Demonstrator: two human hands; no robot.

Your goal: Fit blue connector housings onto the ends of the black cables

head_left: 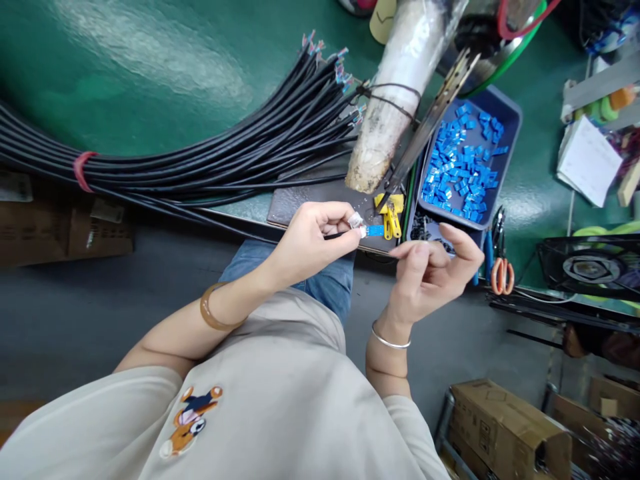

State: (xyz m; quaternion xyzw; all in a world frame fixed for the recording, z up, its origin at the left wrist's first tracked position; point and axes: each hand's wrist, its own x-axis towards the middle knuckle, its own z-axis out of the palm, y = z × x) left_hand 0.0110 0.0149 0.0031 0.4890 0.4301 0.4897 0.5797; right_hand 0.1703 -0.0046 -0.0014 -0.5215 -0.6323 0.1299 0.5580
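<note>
My left hand (pixel 320 233) is closed in a pinch around the end of a black cable. A small blue connector (pixel 374 231) sticks out to the right past its fingertips, where the cable's wires are mostly hidden. To the right, my right hand (pixel 430 270) hovers apart from the connector, thumb against a finger and another finger bent outward. Whatever may be in that pinch is too small to make out. Just beyond the connector lies a yellow hand tool (pixel 393 217), at the edge of a dark mat (pixel 290 203).
A bundle of black cables (pixel 215 163) with stripped ends lies across the green table (pixel 150 60), bound by a red tie (pixel 83 172). Many blue connectors fill a bin (pixel 510 127). A plastic-wrapped tube (pixel 400 87) and orange-handled scissors (pixel 503 275) are nearby.
</note>
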